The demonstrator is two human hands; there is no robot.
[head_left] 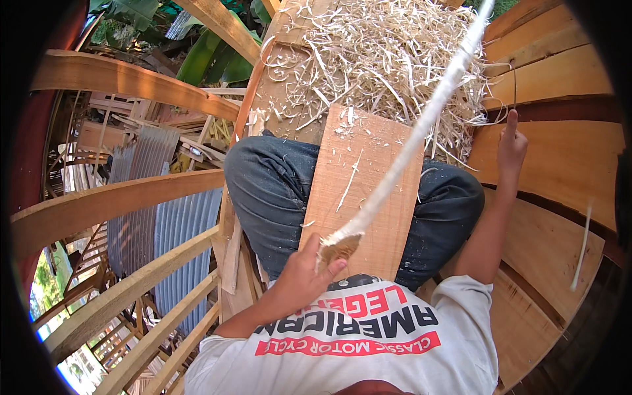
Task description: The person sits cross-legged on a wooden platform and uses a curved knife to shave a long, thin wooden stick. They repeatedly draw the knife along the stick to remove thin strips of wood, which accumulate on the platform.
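On the left, my left hand (303, 276) is closed around the brown, rough-edged near end of a long pale stick (431, 118). The stick has a fuzzy, shaved-looking surface and slants up to the far right, over a flat wooden board (359, 168). That board lies across my lap between my bent knees, with a few loose shavings on it. Raised at the right, my right hand (512, 145) has one finger pointing up and the others curled in. A thin dark line (515, 82) rises from its fingertip; I cannot make out what it is.
Beyond the board a big heap of curly wood shavings (388, 52) covers the planks. Wooden slats (125, 197) form a railing on the left, with corrugated sheets (187, 250) and scrap wood below. A plank wall (546, 148) stands close on the right, a blurred pale strip (581, 247) before it.
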